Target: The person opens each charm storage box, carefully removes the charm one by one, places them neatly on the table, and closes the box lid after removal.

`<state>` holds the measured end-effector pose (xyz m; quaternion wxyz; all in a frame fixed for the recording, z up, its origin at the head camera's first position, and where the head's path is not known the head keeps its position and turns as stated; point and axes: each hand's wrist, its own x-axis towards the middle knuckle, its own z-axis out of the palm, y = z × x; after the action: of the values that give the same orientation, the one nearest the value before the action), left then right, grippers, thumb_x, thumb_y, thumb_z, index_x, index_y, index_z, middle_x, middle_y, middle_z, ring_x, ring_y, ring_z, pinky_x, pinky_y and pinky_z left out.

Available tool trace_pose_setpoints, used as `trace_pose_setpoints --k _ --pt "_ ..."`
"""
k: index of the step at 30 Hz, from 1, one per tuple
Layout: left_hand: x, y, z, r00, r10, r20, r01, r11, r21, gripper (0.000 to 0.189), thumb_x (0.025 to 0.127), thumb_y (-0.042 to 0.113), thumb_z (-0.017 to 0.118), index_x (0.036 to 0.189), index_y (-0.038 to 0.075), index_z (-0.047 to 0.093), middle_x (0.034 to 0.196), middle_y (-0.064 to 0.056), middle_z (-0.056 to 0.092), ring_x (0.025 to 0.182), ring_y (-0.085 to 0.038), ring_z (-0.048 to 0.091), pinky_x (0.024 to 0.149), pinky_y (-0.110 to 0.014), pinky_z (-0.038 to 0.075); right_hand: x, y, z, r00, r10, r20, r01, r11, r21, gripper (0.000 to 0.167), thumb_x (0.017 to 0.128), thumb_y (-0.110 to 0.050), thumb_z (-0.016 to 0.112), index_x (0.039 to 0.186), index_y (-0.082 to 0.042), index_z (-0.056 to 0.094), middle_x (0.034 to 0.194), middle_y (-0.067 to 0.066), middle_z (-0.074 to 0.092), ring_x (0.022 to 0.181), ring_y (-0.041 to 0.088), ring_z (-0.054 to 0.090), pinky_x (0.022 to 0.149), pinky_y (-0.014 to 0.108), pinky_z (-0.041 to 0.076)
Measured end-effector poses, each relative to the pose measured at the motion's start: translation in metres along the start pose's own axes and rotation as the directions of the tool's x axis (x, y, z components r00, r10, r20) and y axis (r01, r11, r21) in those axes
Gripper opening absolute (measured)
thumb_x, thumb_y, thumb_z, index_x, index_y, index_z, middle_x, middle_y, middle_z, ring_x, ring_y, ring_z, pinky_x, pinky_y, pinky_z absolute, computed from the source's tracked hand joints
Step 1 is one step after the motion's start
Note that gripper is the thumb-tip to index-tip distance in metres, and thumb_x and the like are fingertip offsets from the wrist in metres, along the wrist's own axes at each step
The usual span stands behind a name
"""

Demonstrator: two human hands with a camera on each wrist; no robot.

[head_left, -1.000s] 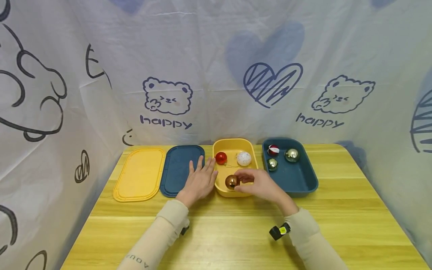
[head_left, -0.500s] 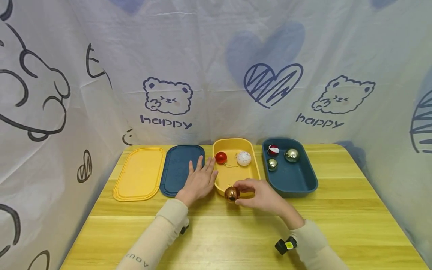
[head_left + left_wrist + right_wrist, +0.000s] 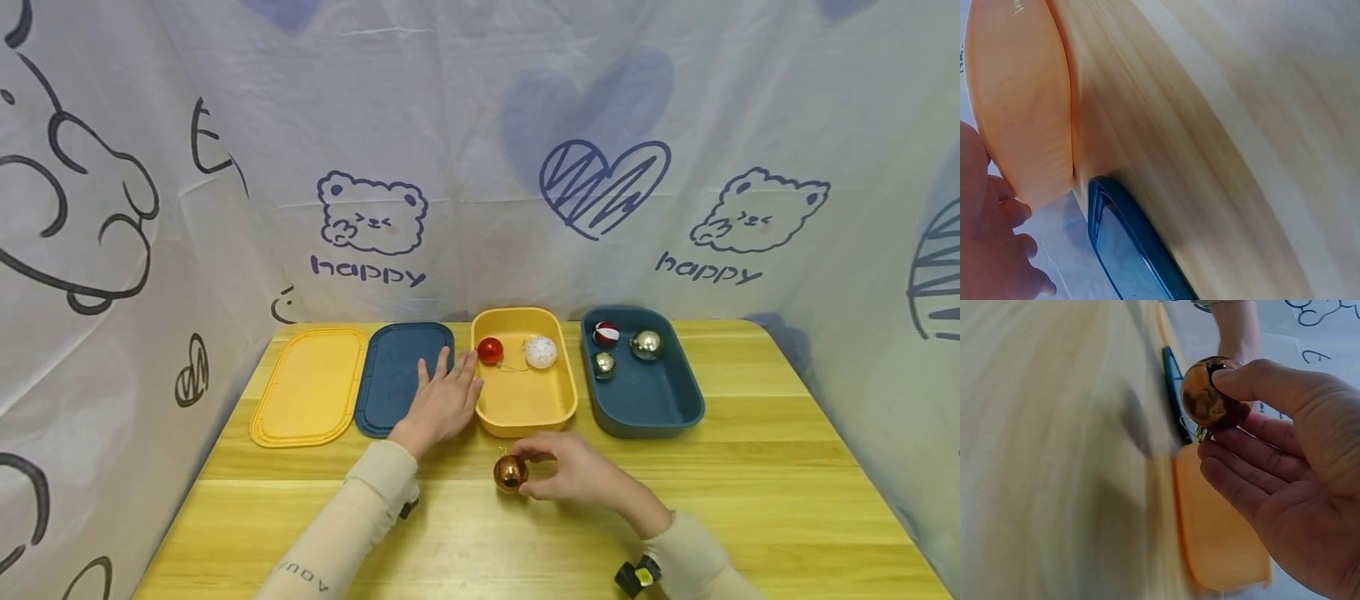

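Observation:
A shiny copper-brown Christmas ball (image 3: pixel 511 472) is pinched between the thumb and fingers of my right hand (image 3: pixel 573 473), just in front of the yellow box (image 3: pixel 525 408). In the right wrist view the ball (image 3: pixel 1210 394) shows its small metal cap and loop. My left hand (image 3: pixel 441 402) lies with straight, spread fingers against the left side of the yellow box, overlapping the dark blue lid (image 3: pixel 390 387). Inside the yellow box are a red ball (image 3: pixel 491 351) and a speckled white ball (image 3: pixel 541 352).
Right of the yellow box stands a dark blue box (image 3: pixel 648 404) with a red-and-white ball (image 3: pixel 606 334) and two pale gold balls, one larger (image 3: pixel 647 345), one smaller (image 3: pixel 603 365). A yellow lid (image 3: pixel 309 387) lies at the left. A printed curtain (image 3: pixel 480 167) hangs behind the wooden table (image 3: pixel 465 542).
My right hand has lifted the copper-brown ball out of the yellow box, over its front rim, toward the table's near side. The left hand has stayed in place.

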<state>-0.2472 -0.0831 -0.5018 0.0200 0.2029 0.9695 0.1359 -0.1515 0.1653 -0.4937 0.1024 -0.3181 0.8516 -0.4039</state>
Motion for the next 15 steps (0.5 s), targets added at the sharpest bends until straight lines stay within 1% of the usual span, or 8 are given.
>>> trace_pose_setpoints --k 4,6,9,15 --pt "0.0 0.0 0.0 1.0 -0.003 0.001 0.003 1.0 0.012 0.06 0.116 0.041 0.029 0.169 0.013 0.024 0.173 -0.012 0.03 0.164 -0.043 0.013 0.126 -0.074 0.009 -0.003 0.002 0.007 0.999 0.018 0.027 -0.018 1.0 0.007 0.042 0.088 -0.018 0.086 0.127 -0.01 0.074 0.122 0.002 0.077 0.112 0.013 0.072 0.099 0.036 0.06" --pt "-0.001 -0.001 0.0 1.0 -0.003 0.003 0.003 1.0 0.02 0.06 0.116 0.042 0.028 0.17 0.014 0.023 0.174 -0.012 0.029 0.164 -0.043 0.012 0.126 -0.074 0.009 -0.004 0.004 0.01 0.999 0.017 0.038 -0.016 1.0 -0.012 0.043 0.088 -0.019 0.086 0.127 -0.009 0.074 0.123 0.001 0.077 0.112 0.011 0.071 0.1 0.036 0.059" --pt "-0.001 -0.001 0.0 1.0 0.001 0.004 -0.001 1.0 0.008 0.061 0.116 0.042 0.028 0.17 0.014 0.023 0.174 -0.012 0.029 0.164 -0.043 0.012 0.127 -0.073 0.008 -0.007 0.006 0.014 0.999 0.021 0.049 -0.02 0.999 -0.033 0.044 0.088 -0.02 0.087 0.129 -0.009 0.073 0.124 0.0 0.077 0.113 0.009 0.069 0.1 0.034 0.058" --pt "0.0 -0.002 0.001 1.0 0.01 0.0 -0.01 1.0 0.015 0.061 0.116 0.043 0.028 0.17 0.013 0.024 0.173 -0.014 0.029 0.164 -0.043 0.013 0.126 -0.073 0.01 -0.009 0.008 0.018 0.998 0.02 0.067 -0.018 1.0 -0.026 0.044 0.089 -0.019 0.085 0.13 -0.008 0.072 0.125 0.0 0.076 0.114 0.009 0.069 0.102 0.033 0.057"
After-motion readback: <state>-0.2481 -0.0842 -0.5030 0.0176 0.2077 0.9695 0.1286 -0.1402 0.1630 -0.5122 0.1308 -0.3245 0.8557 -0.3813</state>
